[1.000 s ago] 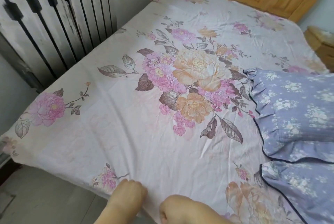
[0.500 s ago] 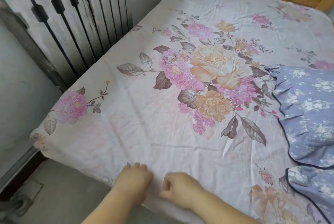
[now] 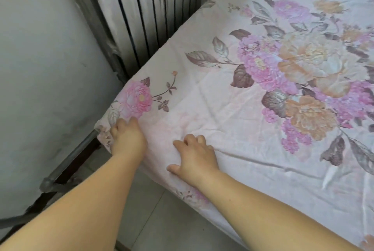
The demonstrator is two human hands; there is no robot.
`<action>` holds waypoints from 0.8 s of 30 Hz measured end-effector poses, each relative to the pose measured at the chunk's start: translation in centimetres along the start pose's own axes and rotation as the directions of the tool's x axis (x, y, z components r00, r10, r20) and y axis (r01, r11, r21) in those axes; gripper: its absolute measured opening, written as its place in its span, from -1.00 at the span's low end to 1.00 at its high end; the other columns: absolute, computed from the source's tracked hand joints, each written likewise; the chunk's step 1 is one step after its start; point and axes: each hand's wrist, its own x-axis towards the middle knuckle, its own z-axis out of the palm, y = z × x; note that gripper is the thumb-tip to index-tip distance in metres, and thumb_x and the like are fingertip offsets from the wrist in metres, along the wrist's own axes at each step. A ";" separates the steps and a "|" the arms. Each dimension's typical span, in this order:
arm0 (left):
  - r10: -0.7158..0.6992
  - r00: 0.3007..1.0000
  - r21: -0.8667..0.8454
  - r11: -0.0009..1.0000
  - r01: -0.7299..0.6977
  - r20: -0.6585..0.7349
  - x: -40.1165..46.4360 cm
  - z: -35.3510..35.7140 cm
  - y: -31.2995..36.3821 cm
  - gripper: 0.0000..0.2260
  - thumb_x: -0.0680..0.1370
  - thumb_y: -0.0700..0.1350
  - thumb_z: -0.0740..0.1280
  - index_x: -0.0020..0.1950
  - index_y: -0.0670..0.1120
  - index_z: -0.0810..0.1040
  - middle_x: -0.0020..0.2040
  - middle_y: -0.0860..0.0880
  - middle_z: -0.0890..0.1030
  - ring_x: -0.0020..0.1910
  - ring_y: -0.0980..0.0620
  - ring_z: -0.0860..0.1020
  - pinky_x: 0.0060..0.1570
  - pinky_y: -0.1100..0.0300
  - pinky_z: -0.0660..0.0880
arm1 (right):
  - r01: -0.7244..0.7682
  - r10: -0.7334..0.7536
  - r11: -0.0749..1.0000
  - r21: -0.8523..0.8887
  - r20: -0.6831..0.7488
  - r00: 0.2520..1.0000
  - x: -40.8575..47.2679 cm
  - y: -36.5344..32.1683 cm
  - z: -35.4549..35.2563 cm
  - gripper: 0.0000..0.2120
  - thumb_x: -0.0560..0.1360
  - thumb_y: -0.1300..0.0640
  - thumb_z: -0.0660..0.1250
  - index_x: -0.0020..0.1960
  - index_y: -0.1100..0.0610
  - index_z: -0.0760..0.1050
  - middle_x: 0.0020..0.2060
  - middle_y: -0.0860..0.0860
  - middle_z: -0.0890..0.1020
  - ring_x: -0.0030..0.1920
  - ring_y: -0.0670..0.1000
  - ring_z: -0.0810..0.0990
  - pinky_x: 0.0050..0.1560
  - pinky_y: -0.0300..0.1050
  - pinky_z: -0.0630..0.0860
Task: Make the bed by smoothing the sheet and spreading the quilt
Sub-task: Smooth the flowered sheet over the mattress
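We observe the sheet, pale pink with a large floral print, spread across the bed and reaching its near-left corner. Both of our hands rest on it near that corner. The left hand sits at the corner itself, just below a printed pink flower, with fingers bent down onto the fabric; whether it pinches the cloth or only presses it, we cannot tell. The right hand lies just beside it, further along the near edge, with fingers curled into the sheet and the thumb set against the overhanging fabric (a gathered crease runs out from under the knuckles toward the centre). Several wrinkles cross the sheet between the hands and the central bouquet print. Left of the bed stand dark metal bars and a grey wall. A metal pipe runs below the corner.
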 end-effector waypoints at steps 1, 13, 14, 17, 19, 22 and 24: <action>-0.048 0.998 -0.046 0.998 0.046 -0.048 0.8 -0.2 -0.2 -0.56 0.51 -0.35 0.14 0.39 -0.18 0.26 0.39 -0.25 0.21 0.38 -0.28 0.17 0.30 -0.12 0.25 | 0.025 -0.025 1.000 -0.001 -0.004 1.000 0.7 -0.9 0.1 -0.46 0.44 -0.19 0.32 0.32 0.03 0.35 0.26 0.04 0.34 0.26 0.15 0.26 0.17 0.04 0.32; -0.362 0.930 -0.249 0.908 0.337 -0.062 7.6 -2.2 -3.5 -0.76 0.55 -0.28 0.23 0.18 -0.34 0.48 0.21 -0.33 0.52 0.21 -0.31 0.48 0.09 -0.06 0.46 | -0.003 -0.009 0.991 0.130 0.088 0.996 5.3 -7.1 0.6 -0.70 0.48 0.42 0.17 0.19 0.28 0.46 0.15 0.22 0.53 0.16 0.24 0.51 -0.05 -0.03 0.38; -0.352 0.933 -0.230 0.916 0.328 -0.072 7.7 -2.4 -3.7 -0.78 0.56 -0.28 0.22 0.16 -0.35 0.49 0.20 -0.33 0.52 0.21 -0.31 0.49 0.09 -0.05 0.46 | -0.013 0.000 0.990 0.142 0.096 0.995 5.4 -7.3 0.6 -0.69 0.48 0.42 0.17 0.19 0.27 0.45 0.15 0.22 0.53 0.16 0.23 0.51 -0.05 -0.04 0.39; -0.328 0.939 -0.220 0.928 0.300 -0.102 7.6 -2.5 -4.6 -0.79 0.56 -0.29 0.22 0.14 -0.35 0.49 0.16 -0.34 0.53 0.17 -0.31 0.50 0.04 -0.04 0.46 | -0.025 0.002 0.981 0.192 0.121 0.993 5.5 -7.9 0.6 -0.66 0.46 0.41 0.21 0.21 0.24 0.44 0.16 0.21 0.53 0.18 0.23 0.51 0.07 -0.03 0.45; -0.363 0.925 -0.252 0.911 0.327 -0.113 7.3 -2.0 -5.0 -0.77 0.55 -0.31 0.21 0.17 -0.36 0.44 0.20 -0.35 0.49 0.20 -0.32 0.47 0.08 -0.05 0.45 | -0.011 -0.020 0.977 0.214 0.143 0.990 5.5 -8.1 0.8 -0.66 0.47 0.40 0.22 0.22 0.24 0.45 0.16 0.21 0.52 0.18 0.24 0.50 0.08 -0.02 0.45; -0.459 0.879 -0.331 0.856 0.398 -0.128 6.9 -1.8 -4.3 -0.71 0.55 -0.30 0.23 0.26 -0.34 0.38 0.29 -0.33 0.41 0.29 -0.32 0.38 0.19 -0.10 0.39 | 0.034 -0.073 0.968 0.249 0.152 0.986 5.8 -7.6 1.2 -0.71 0.49 0.35 0.22 0.20 0.23 0.46 0.14 0.22 0.53 0.15 0.24 0.50 0.07 -0.02 0.43; -0.408 0.882 -0.233 0.905 0.357 -0.236 5.8 -2.1 -3.1 -0.71 0.54 -0.30 0.23 0.27 -0.29 0.37 0.29 -0.30 0.37 0.28 -0.29 0.35 0.17 -0.11 0.37 | 0.049 -0.102 0.948 0.313 0.155 0.983 5.8 -6.8 1.3 -0.74 0.50 0.27 0.27 0.19 0.18 0.47 0.14 0.18 0.54 0.15 0.21 0.50 0.08 -0.04 0.43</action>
